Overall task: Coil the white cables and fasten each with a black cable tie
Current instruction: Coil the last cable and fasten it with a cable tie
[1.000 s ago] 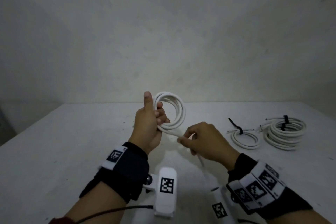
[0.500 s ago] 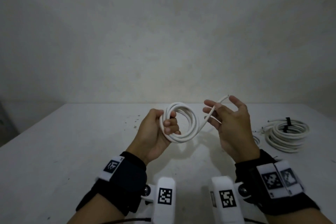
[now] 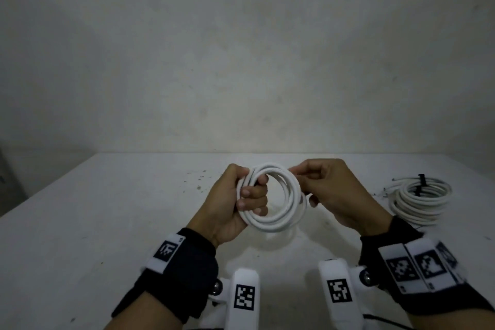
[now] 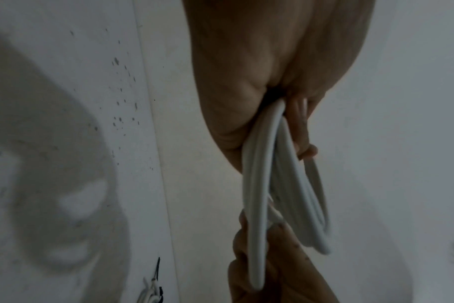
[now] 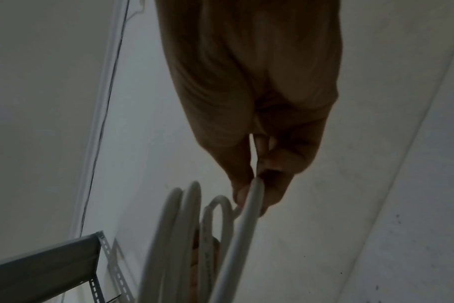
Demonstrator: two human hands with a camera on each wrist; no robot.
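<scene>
A coil of white cable (image 3: 278,220) of several loops hangs in the air above the white table (image 3: 93,222), between my two hands. My left hand (image 3: 245,195) grips the coil's left side, fingers curled through the ring. My right hand (image 3: 308,182) pinches the strand at the coil's upper right. In the left wrist view the coil (image 4: 257,184) runs edge-on out of my left hand (image 4: 285,106). In the right wrist view my right hand (image 5: 254,192) pinches one white strand (image 5: 246,221) beside the loops.
A finished white coil (image 3: 420,199) bound with a black cable tie (image 3: 420,183) lies on the table at the right. Dark specks dot the table behind my hands. A grey metal shelf bracket (image 5: 44,266) shows in the right wrist view. The wall stands close behind the table.
My right hand swung the free end up and over, then came down onto the coil's upper right, laying another loop. My left hand kept its grip and the coil grew fuller.
</scene>
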